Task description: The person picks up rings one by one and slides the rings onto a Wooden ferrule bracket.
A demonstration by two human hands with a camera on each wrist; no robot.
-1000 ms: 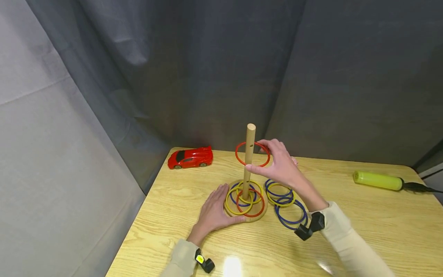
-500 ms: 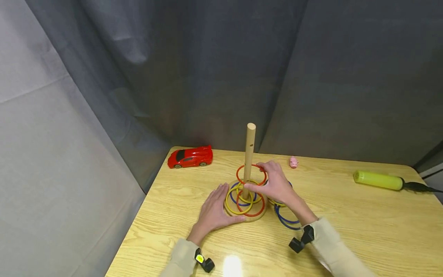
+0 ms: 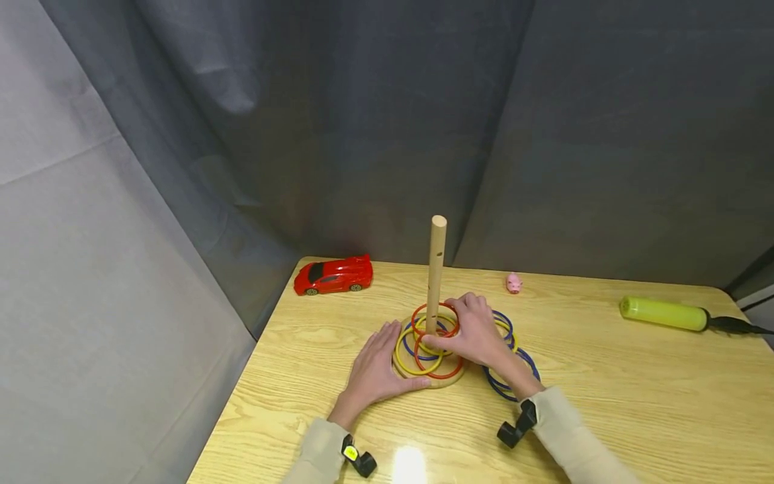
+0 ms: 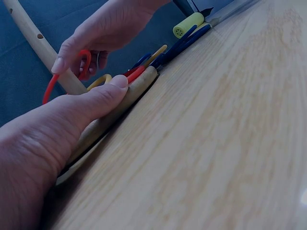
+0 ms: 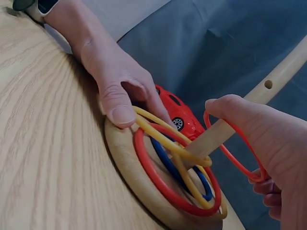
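Note:
A wooden ring-toss peg (image 3: pixel 435 269) rises from a round wooden base (image 3: pixel 444 384). My left hand (image 3: pixel 376 368) holds the base's left side, thumb on the near rim and fingers round the far side. Between thumb and fingers, my right hand (image 3: pixel 474 333) pinches a red ring (image 5: pixel 238 165). That ring is around the peg, low down and tilted in the right wrist view. Below it, a yellow ring (image 5: pixel 163 136), another red ring (image 5: pixel 158 179) and a blue ring (image 5: pixel 165 162) lie overlapping on the base.
Right of the base, several blue rings (image 3: pixel 527 354) and a yellow ring lie partly behind my right hand. A red toy car (image 3: pixel 335 275) stands back left. A small pink pig (image 3: pixel 513 283) and a yellow-green pump (image 3: pixel 665 314) with a black tip are farther right. Dark curtain behind.
My right hand has lowered the red ring along the peg from its upper half to just above the base. The pink pig has come into full view. My left hand stays put.

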